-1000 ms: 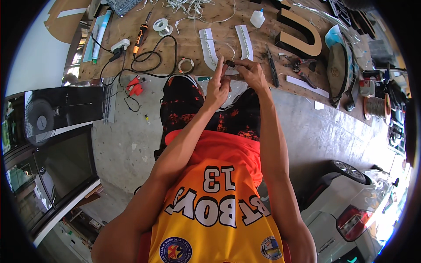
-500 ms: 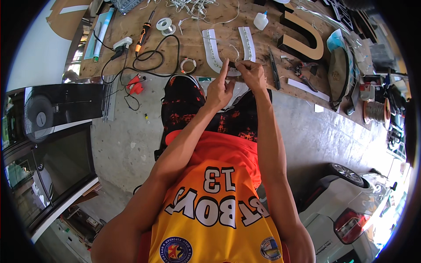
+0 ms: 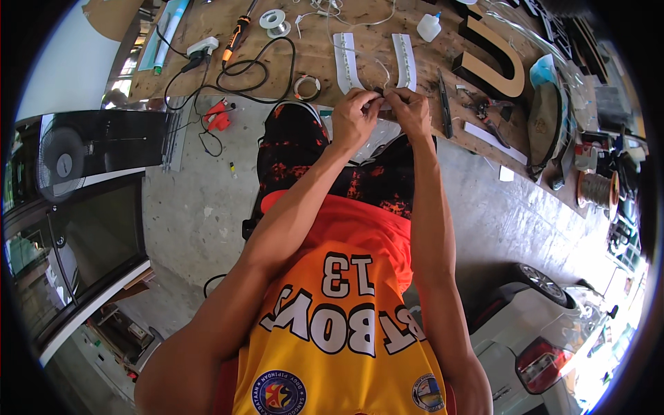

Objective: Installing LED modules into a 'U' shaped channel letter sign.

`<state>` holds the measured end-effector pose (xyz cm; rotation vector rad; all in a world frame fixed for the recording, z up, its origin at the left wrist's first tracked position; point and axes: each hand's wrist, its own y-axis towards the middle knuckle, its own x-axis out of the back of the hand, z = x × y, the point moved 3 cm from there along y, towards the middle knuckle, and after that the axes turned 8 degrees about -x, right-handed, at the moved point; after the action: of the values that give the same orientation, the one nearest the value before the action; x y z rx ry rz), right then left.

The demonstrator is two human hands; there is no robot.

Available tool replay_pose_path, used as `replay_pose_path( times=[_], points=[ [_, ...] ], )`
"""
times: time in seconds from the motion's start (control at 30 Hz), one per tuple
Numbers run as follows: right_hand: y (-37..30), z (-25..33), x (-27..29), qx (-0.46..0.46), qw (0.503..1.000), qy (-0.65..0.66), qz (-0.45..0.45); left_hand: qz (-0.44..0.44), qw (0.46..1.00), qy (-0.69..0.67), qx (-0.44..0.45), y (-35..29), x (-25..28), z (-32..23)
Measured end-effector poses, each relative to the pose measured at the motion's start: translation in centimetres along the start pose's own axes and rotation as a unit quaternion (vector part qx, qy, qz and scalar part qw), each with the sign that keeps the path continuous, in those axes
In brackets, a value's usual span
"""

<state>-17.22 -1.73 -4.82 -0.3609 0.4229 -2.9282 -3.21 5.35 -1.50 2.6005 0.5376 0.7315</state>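
A white U-shaped panel (image 3: 345, 61) lies on the wooden workbench, a strip of small lights along each arm; my hands cover its curved end. My left hand (image 3: 354, 119) is closed in a pinch at that curve. Close beside it, my right hand (image 3: 409, 111) pinches too, fingertips nearly meeting the left's. A small dark strip (image 3: 378, 90) shows between the fingertips; its kind is too small to tell. Just above the fingers, a thin pale wire (image 3: 385, 71) rises and loops across the panel.
Left on the bench (image 3: 387, 17) are a soldering iron (image 3: 238, 36), solder spool (image 3: 275, 24), tape roll (image 3: 307, 87) and black cable (image 3: 266, 79). To the right lie a white squeeze bottle (image 3: 429, 28), a black-and-tan U letter (image 3: 508, 66), tweezers (image 3: 445, 104) and pliers (image 3: 494, 128).
My left hand's extended index finger has bent into a pinch beside the right fingertips. The dark strip is now mostly covered by the fingers. The whole view has shifted slightly.
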Motion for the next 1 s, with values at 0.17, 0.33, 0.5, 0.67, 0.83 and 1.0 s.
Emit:
replay_pose_path(
  times=[0.17,0.33,0.5,0.67,0.83,1.0],
  points=[
    [-0.6,0.9,0.3,0.000,0.999,-0.053,0.000,-0.009,1.000,0.020,-0.002,-0.4,-0.5,0.4],
    [-0.8,1.0,0.4,0.010,0.998,-0.058,0.006,-0.023,0.999,0.045,-0.001,-0.4,-0.8,0.3],
    [-0.4,0.9,0.8,0.048,0.996,-0.064,0.028,0.005,0.997,0.079,0.000,0.3,-1.2,0.8],
    [-0.9,0.4,0.9,0.059,0.997,-0.006,0.041,0.036,0.994,0.101,-0.028,1.2,-1.1,0.7],
    [-1.3,0.4,0.5,0.138,0.989,-0.028,0.044,0.103,0.987,0.115,-0.041,2.5,-0.7,0.8],
    [-1.7,0.4,0.6,0.162,0.983,-0.085,0.016,0.171,0.980,0.096,-0.024,3.4,-0.3,1.0]
  ],
)
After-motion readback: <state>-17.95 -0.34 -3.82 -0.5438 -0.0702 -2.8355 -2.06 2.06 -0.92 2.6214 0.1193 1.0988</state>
